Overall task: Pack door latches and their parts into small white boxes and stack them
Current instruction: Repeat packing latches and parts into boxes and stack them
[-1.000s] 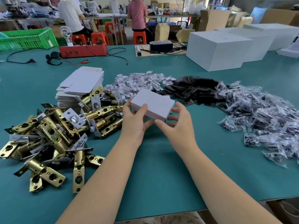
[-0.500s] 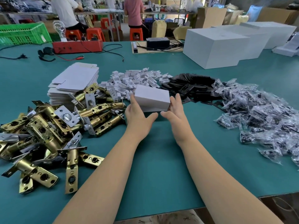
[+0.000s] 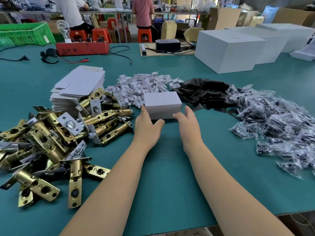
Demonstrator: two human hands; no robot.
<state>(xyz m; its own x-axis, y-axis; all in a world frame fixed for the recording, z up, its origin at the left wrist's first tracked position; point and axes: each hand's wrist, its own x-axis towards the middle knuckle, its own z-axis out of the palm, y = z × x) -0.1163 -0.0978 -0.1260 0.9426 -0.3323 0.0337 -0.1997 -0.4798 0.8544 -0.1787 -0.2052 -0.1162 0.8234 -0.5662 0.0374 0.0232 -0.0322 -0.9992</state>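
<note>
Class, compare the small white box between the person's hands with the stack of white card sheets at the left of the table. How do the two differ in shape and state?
The small white box is folded up into a closed block; the stack of card sheets lies flat, not yet folded. The box is a single piece standing on the green table; the sheets are many, piled in layers. The box sits clear of the brass latches; some latches lean on the stack. Both are plain white card.

Bare mat (image 3: 162, 167) betw latch pile (image 3: 51, 133) L & bagged parts (image 3: 276, 126) R; white box (image 3: 162, 104) ahead
</note>
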